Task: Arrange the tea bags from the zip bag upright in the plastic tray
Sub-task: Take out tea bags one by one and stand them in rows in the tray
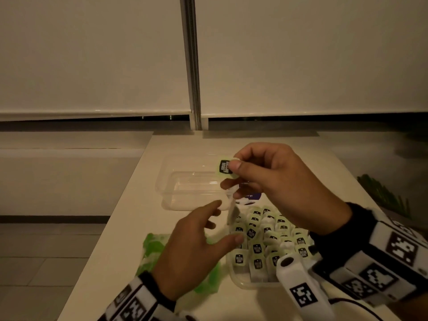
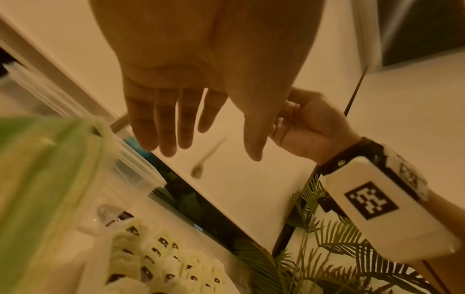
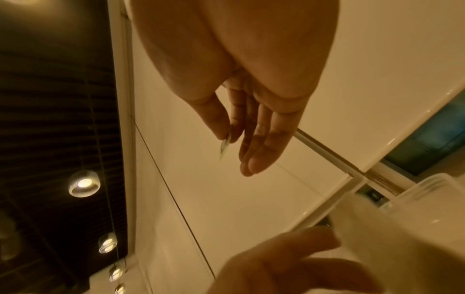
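Note:
My right hand is raised over the table and pinches a green tea bag tag between thumb and forefinger; the tag shows edge-on in the right wrist view. The tea bag dangles below on its string, blurred. My left hand is spread open beside the hanging bag, holding nothing. A plastic tray near me holds several upright tea bags. The green zip bag lies under my left hand.
An empty clear container stands farther back on the white table. A round purple-and-white label peeks out under my right hand. Plant leaves reach in past the table's right edge. The table ends close on the left.

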The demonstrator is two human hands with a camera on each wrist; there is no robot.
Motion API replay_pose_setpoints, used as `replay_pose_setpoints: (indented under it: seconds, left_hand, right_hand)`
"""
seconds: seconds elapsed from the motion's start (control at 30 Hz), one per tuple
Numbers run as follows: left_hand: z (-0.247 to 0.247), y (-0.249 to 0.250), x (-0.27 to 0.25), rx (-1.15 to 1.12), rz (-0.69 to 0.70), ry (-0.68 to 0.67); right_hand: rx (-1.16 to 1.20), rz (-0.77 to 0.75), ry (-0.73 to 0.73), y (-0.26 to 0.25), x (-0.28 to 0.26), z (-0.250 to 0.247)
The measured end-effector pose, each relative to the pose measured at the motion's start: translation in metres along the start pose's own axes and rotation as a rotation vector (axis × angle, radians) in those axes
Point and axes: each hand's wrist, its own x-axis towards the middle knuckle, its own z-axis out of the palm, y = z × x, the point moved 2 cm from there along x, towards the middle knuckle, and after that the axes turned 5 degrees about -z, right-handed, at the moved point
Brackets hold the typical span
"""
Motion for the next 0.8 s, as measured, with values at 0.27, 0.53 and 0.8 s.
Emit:
replay_pose_setpoints:
  seconds: [0.27,0.53,0.8]
  left_hand:
    - [0.024,0.014,0.020,-0.274,-0.101,-0.184]
    - [0.034,0.031,0.010,-0.544,-0.109,-0.420]
    - [0.036,0.052,0.010,-0.717,-0.205,-0.308]
  right_hand:
    - [0.194,0.038,0.172,-0.001,-0.010,-0.037]
    - [0.337,0.190,0.326,0.028,-0.014,-0.079]
    - [-0.126,0.392,0.183,0.057,-0.046,-0.070]
